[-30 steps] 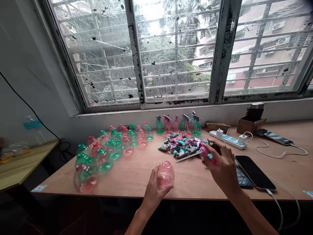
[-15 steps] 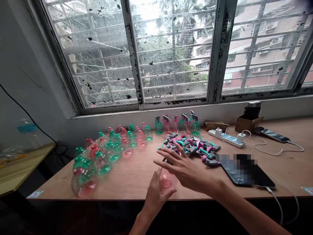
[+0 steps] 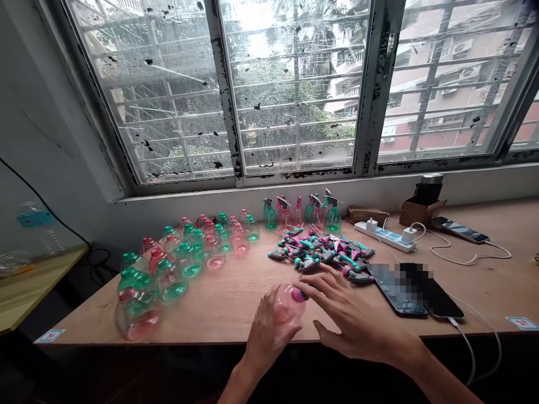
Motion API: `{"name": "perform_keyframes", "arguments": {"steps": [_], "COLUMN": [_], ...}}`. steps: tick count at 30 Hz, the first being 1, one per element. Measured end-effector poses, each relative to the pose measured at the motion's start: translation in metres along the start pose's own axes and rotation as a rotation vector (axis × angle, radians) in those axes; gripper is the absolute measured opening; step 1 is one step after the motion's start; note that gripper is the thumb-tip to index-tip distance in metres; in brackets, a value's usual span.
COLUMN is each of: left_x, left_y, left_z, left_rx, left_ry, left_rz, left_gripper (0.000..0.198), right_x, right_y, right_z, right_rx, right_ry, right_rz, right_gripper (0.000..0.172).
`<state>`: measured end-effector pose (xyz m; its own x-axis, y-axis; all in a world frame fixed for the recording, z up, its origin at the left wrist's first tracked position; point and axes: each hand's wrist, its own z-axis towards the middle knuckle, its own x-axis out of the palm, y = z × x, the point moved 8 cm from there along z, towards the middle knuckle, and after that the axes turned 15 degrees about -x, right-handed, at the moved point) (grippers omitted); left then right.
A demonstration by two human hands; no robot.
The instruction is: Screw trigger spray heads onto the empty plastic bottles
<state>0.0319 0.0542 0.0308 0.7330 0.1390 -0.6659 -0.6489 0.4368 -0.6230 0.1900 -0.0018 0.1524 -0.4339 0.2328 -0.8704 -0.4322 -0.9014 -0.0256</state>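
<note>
My left hand (image 3: pixel 264 331) is wrapped round a clear pink bottle (image 3: pixel 284 310) near the table's front edge, tilting it to the right. My right hand (image 3: pixel 356 322) reaches across from the right. Its forefinger and thumb pinch a small magenta piece (image 3: pixel 300 295) at the bottle's mouth, and the other fingers are spread. Just behind my hands lies a pile of pink and teal spray heads (image 3: pixel 320 251).
Several empty pink and green bottles (image 3: pixel 185 258) crowd the wooden table (image 3: pixel 227 303) on the left. Finished spray bottles (image 3: pixel 301 213) stand by the window sill. A power strip (image 3: pixel 385 233), phones (image 3: pixel 438 297) on cables and a cardboard box (image 3: pixel 421 210) are on the right.
My right hand left the pile of spray heads, swept left and came down onto the mouth of the pink bottle. My left hand tilted the bottle toward it.
</note>
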Motion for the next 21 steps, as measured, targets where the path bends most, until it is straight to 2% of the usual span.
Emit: {"name": "perform_keyframes", "arguments": {"steps": [3,6,9,12,16,18,21], "left_x": [-0.001,0.0,0.002,0.004,0.01,0.013,0.017], "left_y": [0.006,0.007,0.006,0.01,0.019,0.021,0.024], "left_z": [0.002,0.002,0.0,0.0,0.002,0.002,0.002], "left_rx": [-0.029,-0.025,-0.003,-0.045,-0.125,-0.122,-0.16], "left_ry": [-0.01,0.002,0.029,0.045,0.044,0.033,0.033], "left_rz": [-0.012,-0.013,-0.022,-0.046,-0.039,-0.001,0.079], "left_gripper": [0.088,0.089,0.095,0.098,0.091,0.087,0.089], "right_x": [0.006,0.013,0.02,0.034,0.075,0.097,0.12], "right_y": [-0.001,-0.01,-0.021,-0.037,-0.067,-0.08,-0.098], "right_z": [0.002,-0.001,-0.015,-0.039,-0.076,-0.084,-0.091], "right_rx": [-0.016,0.037,0.145,0.325,0.638,0.702,0.776], "right_ry": [-0.076,-0.192,-0.3,-0.383,-0.578,-0.654,-0.746], "right_rz": [-0.016,0.006,0.136,0.355,0.751,0.915,1.034], "right_gripper": [0.051,0.035,0.026,0.02,0.034,0.041,0.052]}}
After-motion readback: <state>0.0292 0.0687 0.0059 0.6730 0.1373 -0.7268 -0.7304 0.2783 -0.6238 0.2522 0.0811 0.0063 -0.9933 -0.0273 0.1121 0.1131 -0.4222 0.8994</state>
